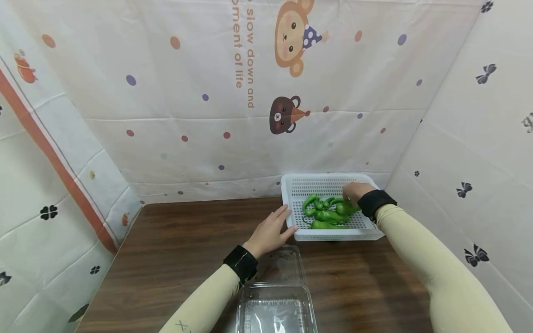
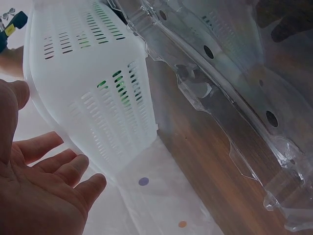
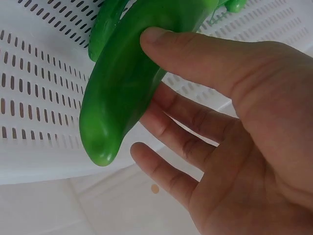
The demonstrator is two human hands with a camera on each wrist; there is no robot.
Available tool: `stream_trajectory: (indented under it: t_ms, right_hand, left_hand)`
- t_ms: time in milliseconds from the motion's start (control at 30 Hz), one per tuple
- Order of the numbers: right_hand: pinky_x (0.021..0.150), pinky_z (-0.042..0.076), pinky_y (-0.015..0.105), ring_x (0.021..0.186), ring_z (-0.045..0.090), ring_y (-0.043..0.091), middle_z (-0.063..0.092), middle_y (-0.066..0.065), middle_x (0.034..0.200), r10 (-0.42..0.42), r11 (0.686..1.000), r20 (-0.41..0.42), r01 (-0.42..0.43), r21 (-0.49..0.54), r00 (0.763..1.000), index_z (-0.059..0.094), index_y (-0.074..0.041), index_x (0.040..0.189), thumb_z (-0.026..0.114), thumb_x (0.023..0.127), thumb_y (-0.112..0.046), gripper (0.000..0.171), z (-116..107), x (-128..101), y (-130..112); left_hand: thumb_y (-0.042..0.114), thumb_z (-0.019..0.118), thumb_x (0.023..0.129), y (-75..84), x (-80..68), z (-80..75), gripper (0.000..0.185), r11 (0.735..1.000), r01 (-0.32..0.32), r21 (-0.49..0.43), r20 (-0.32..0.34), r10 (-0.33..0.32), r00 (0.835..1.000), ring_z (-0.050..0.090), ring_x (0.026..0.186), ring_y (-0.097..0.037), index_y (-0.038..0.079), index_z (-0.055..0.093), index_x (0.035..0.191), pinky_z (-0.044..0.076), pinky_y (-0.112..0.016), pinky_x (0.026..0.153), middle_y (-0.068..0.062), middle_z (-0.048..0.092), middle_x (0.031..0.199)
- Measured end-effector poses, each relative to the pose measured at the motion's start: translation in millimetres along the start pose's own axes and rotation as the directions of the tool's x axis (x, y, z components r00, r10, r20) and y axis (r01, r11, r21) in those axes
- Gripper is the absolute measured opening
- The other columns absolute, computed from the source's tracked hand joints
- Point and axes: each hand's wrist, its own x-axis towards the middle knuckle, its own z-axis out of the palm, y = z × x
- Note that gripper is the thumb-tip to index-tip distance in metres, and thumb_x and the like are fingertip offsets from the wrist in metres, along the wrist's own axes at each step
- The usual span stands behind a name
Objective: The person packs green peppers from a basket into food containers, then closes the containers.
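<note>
In the head view, a white perforated basket [image 1: 338, 235] stands at the back right of the table with several green peppers [image 1: 331, 216] lying in it. My right hand [image 1: 357, 190] reaches into the basket's right side. In the right wrist view, its thumb and fingers pinch a smooth green pepper [image 3: 122, 83] around the middle, with its blunt end pointing down. My left hand [image 1: 268, 233] is at the basket's left edge, fingers spread; the left wrist view shows its fingertips [image 2: 98, 182] right at the basket's rim [image 2: 49, 120].
A clear plastic container [image 1: 275, 310] stands at the table's front edge, its lid [image 1: 287, 263] laid open behind it, below my left wrist. Patterned cloth [image 1: 200, 152] hangs behind the wooden table [image 1: 179, 245] and at both sides.
</note>
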Motion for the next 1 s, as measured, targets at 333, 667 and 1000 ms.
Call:
stream_trajectory:
  t_ms: [333, 667, 1000]
  right_hand:
    - [0.057, 0.043, 0.036, 0.062, 0.044, 0.02, 0.06, 0.003, 0.067, 0.037, 0.991, -0.21, -0.063, -0.119, 0.977, 0.063, -0.009, 0.067, 0.072, 0.085, 0.01, 0.028, -1, -23, -10]
    - [0.073, 0.058, 0.059, 0.075, 0.063, 0.037, 0.069, 0.018, 0.081, 0.058, 0.982, -0.385, -0.121, -0.142, 0.921, 0.07, -0.003, 0.082, 0.074, 0.085, 0.009, 0.013, 7, -26, -8]
    - [0.073, 0.056, 0.058, 0.08, 0.063, 0.036, 0.067, 0.015, 0.087, 0.062, 0.997, -0.352, -0.07, -0.011, 0.934, 0.072, -0.007, 0.09, 0.068, 0.093, 0.003, 0.011, 2, -12, -3]
  left_hand:
    - [0.041, 0.058, 0.105, 5.5, -3.4, 3.4, 0.062, 1.0, 0.011, 0.007, -0.013, -0.011, 1.0, 0.041, 0.147, -0.028, 0.003, 0.047, 0.153, 0.034, -0.049, 0.121, -0.015, 0.036, 0.163]
    - [0.041, 0.057, 0.106, 7.5, -4.3, 4.4, 0.061, 1.0, 0.007, 0.012, -0.016, -0.007, 1.0, 0.041, 0.147, -0.027, 0.003, 0.046, 0.153, 0.034, -0.049, 0.121, -0.015, 0.035, 0.164]
    - [0.04, 0.056, 0.106, 0.9, -3.3, 5.4, 0.061, 1.0, -0.009, -0.001, -0.019, 0.009, 1.0, 0.04, 0.148, -0.028, 0.003, 0.045, 0.154, 0.034, -0.05, 0.121, -0.016, 0.033, 0.164]
